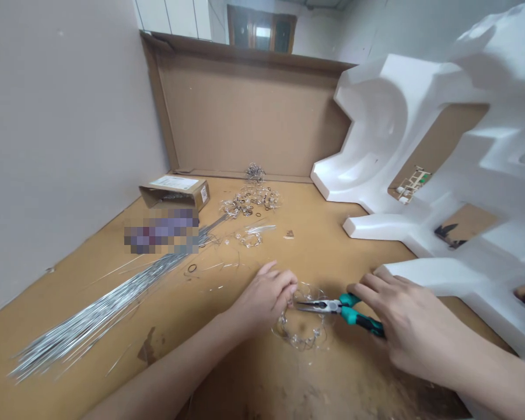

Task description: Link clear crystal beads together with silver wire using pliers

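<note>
My right hand [405,321] is wrapped round the teal and black handles of long-nose pliers [330,306]. Their jaws point left, slightly parted, over the upper part of a ring of thin wire with small clear beads [304,338]. At the ring's upper left, my left hand [269,291] pinches its edge between thumb and fingers, right by the plier tips. The rest of the wire ring hangs or lies just below the pliers; I cannot tell whether it touches the table. What the jaws grip, if anything, is too fine to make out.
A long bundle of straight metal wires [114,315] lies at the left. Behind it are an open cardboard box [203,195] and a blurred-out purple item [161,230]. Several beaded wire pieces [249,201] lie at the back. White foam packing [376,227] borders the right, a cardboard panel [254,116] the rear.
</note>
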`<state>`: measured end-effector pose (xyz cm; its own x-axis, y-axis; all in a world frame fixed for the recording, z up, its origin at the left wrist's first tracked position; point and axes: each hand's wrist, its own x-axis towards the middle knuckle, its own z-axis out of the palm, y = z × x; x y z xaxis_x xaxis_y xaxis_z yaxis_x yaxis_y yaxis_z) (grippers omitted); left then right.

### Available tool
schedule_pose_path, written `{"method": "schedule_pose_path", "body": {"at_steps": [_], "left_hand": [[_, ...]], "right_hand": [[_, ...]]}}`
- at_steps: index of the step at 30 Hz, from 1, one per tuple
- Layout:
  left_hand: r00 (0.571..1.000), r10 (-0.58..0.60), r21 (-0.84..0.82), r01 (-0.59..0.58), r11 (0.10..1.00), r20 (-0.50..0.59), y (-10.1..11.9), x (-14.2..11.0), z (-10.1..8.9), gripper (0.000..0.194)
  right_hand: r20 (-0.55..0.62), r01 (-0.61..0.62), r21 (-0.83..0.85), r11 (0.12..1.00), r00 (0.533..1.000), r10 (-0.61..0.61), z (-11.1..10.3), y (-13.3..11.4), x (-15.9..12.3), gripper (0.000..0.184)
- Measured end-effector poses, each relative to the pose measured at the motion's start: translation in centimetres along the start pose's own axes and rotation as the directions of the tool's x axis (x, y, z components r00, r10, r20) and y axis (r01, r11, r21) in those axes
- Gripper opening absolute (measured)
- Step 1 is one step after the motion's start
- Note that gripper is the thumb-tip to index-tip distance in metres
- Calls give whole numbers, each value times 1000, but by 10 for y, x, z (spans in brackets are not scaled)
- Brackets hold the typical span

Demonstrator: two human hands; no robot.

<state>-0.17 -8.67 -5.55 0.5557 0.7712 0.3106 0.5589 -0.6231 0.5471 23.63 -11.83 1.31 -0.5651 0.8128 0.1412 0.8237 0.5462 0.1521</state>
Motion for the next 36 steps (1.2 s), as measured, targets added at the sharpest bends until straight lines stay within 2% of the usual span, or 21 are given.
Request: {"method": "schedule_pose_path", "body": {"at_steps": [4, 14, 22, 29, 36], "left_hand": [[1000, 5, 63, -5, 998, -4, 1, -1, 0, 18], [996, 3, 111, -13, 994, 91, 5, 1, 0, 21], [997, 27, 63, -32, 997, 72, 0, 0, 5, 21], [995, 70, 53, -74, 996, 72, -2, 1, 4, 22], [996, 61, 19, -62, 998, 62, -5, 1, 7, 21]], "right_hand": [[43, -7, -78, 997, 999, 10, 7, -13, 0, 9], [56, -42, -87, 995, 997, 47, 14, -12, -3, 9], [-24, -8, -111, 994, 1000, 6, 19, -11, -5, 11], [-24, -11, -107, 994, 1000, 8, 23, -11, -8, 19], [-85, -11, -128, 992, 996, 0, 27, -12, -9, 18]]}}
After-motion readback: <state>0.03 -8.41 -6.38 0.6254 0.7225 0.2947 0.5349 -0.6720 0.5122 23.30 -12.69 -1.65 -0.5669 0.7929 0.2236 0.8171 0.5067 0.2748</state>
